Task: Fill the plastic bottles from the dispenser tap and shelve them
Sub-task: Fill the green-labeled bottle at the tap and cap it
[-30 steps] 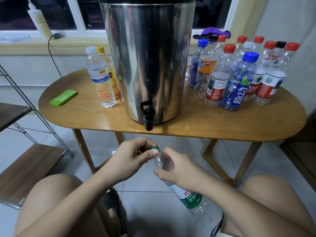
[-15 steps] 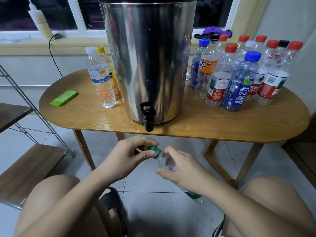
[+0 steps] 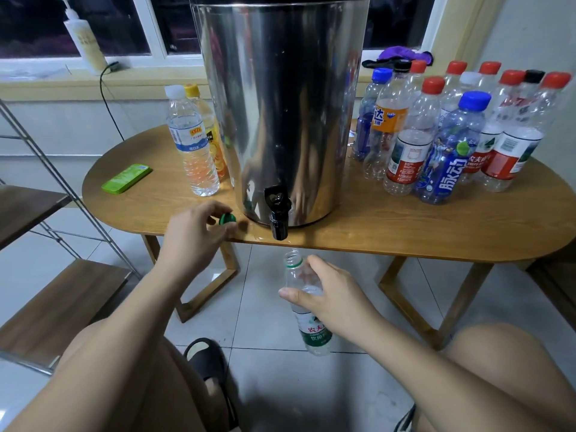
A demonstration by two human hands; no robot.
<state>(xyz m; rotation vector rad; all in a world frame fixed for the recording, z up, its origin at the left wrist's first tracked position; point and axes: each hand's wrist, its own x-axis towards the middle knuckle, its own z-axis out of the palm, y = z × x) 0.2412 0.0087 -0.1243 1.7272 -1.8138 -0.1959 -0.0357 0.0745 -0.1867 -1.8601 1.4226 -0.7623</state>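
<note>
Dispenser (image 3: 280,104) on table (image 3: 389,232), bottles (image 3: 452,135) right.

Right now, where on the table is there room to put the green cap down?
Bare wood lies along the table's front edge, right of the tap, before the bottle cluster. Another patch sits between the green box and the white-capped bottle. The right back is crowded.
</note>
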